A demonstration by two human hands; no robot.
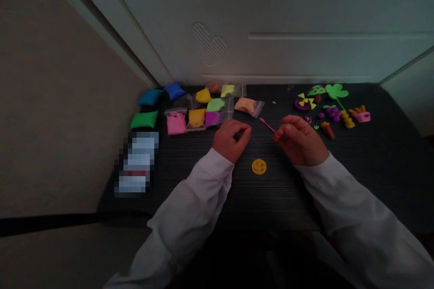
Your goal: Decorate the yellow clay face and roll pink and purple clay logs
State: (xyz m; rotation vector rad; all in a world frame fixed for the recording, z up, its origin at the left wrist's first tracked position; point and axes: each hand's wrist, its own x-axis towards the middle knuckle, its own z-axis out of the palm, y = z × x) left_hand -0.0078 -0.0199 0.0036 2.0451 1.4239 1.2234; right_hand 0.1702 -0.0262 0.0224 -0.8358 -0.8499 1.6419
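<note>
My left hand (231, 140) is over the dark tabletop, its thumb and index finger pressed together at the tips; anything pinched there is too small to make out. To the right, my right hand (301, 141) is closed, fingers curled toward the thumb. A thin pink modelling tool (267, 124) sticks out from its lower fingertips, pointing up and left. Between and below both hands lies a flat yellow clay smiley face (259, 166), with a winking eye and smile marked in a darker reddish colour. It touches neither hand.
Bags of coloured clay, including pink (176, 123) and peach (246, 105), lie at the back left. Small clay models, with purple grapes (332, 114) and a green clover (337, 91), stand back right. A blurred-out phone-like rectangle (139, 162) lies left. A white panel (288, 58) borders the back.
</note>
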